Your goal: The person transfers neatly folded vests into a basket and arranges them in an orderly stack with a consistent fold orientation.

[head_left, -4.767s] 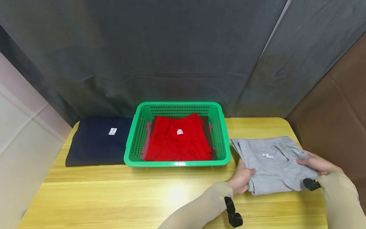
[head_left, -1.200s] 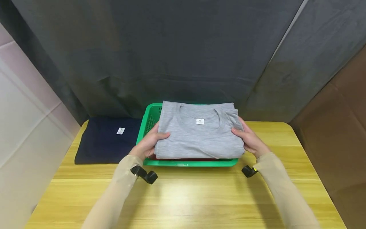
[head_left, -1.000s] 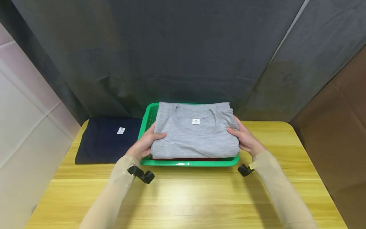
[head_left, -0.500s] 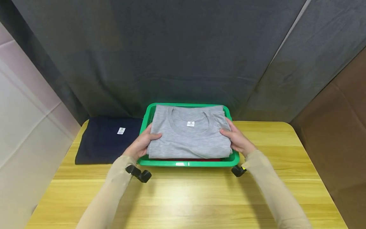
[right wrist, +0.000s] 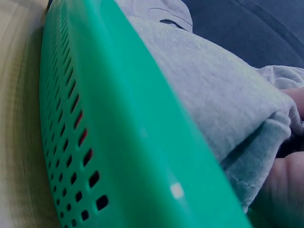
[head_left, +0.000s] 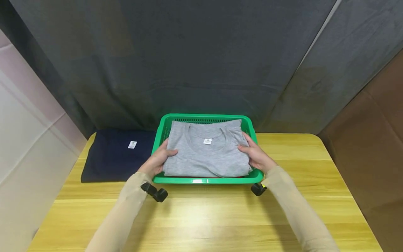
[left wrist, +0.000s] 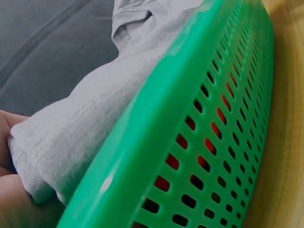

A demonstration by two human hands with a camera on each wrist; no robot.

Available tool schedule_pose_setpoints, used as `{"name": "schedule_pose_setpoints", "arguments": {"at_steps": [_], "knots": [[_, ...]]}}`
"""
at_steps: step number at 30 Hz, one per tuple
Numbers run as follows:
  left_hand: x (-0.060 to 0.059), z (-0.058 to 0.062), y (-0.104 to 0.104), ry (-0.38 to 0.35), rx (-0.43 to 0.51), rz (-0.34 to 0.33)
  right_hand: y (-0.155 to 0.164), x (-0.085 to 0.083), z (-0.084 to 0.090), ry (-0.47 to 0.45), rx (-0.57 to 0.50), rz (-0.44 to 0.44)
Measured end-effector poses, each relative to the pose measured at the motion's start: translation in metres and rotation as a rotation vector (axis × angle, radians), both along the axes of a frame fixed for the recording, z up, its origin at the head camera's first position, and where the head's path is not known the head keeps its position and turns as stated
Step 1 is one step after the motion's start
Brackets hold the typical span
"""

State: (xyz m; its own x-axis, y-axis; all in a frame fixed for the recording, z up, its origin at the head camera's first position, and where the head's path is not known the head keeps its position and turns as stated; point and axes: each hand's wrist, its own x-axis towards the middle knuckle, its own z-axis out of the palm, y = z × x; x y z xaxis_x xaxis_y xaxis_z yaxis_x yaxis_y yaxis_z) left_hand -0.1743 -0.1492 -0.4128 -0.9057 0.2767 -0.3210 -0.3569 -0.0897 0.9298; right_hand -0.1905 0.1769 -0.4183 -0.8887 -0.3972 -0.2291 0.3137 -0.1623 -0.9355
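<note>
A folded grey T-shirt with a white neck label lies level within the rim of the green plastic basket. My left hand grips its left edge, thumb on top and fingers underneath. On the opposite edge my right hand pinches the cloth in the same way. Both wrist views show the shirt's edge just above the basket wall. Red cloth shows through the basket's holes in the left wrist view. Whether the shirt rests on that cloth is hidden.
A folded navy shirt with a white label lies on the wooden table, left of the basket. Dark grey fabric hangs behind the table. A white panel stands at the left, a brown one at the right.
From the table's right side, both hands have carried the grey T-shirt left over the basket. Over the last second it has shifted slightly left and lowered inside the rim, covering the red shirt.
</note>
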Motion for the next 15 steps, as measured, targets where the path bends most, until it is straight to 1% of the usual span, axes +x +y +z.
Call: {"name": "schedule_pose_setpoints", "arguments": {"at_steps": [6,15], "knots": [[-0.0026,-0.0024,0.0010,-0.002,-0.020,0.004,-0.0007,-0.0026,-0.0012,-0.024,-0.002,0.001],[-0.0054,-0.0023,0.0026,-0.006,-0.052,0.019,-0.0024,-0.0075,-0.0027,-0.069,-0.004,0.007]]}}
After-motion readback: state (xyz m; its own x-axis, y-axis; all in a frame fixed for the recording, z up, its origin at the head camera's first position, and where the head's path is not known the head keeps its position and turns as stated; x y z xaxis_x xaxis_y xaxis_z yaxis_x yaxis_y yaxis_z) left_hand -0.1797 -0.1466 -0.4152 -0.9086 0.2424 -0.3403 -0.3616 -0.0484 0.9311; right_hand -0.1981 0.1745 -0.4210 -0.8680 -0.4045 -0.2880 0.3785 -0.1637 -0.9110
